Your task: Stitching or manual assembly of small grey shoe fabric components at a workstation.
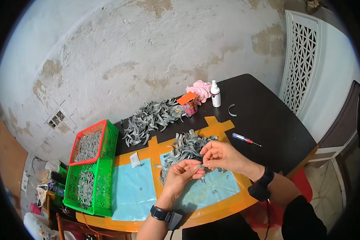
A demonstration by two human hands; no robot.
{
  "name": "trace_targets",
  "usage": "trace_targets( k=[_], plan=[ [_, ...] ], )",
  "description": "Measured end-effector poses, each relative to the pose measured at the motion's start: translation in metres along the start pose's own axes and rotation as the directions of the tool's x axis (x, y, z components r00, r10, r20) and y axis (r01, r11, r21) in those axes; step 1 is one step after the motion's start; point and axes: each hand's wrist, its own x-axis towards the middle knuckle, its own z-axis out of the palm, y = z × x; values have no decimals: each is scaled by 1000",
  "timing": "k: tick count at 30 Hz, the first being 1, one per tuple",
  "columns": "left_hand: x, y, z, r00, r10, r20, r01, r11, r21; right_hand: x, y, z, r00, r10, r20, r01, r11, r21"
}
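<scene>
Both hands meet over the front middle of the table. My left hand [183, 171] pinches a small grey strip [201, 166] between thumb and fingertips. My right hand [224, 156] closes on the other end of the same strip, its fingers curled. Just behind them lies a heap of curved grey strips [187, 146], partly hidden by my hands. Pale blue sheets [134, 188] edged with orange-yellow tape [146, 149] cover the tabletop beneath, with a few small grey bits on them.
A larger pile of grey strips [150, 120] lies farther back. Green [108, 188] and red [104, 132] baskets of small grey pieces stand left. Behind are a tin [190, 107], pink cloth [202, 89] and spray bottle [215, 95]. A screwdriver [246, 139] and a single strip [230, 109] lie right.
</scene>
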Motion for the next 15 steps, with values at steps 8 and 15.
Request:
trace_targets(
  k=[8, 15],
  plan=[
    [-1, -7, -2, 997, -22, 78, 24, 999, -25, -2, 4, 5, 999, -39, 6, 39, 998, -41],
    [1, -12, -1, 998, 40, 45, -41, 999, 18, 0, 5, 4, 999, -45, -29, 43, 997, -68]
  ],
)
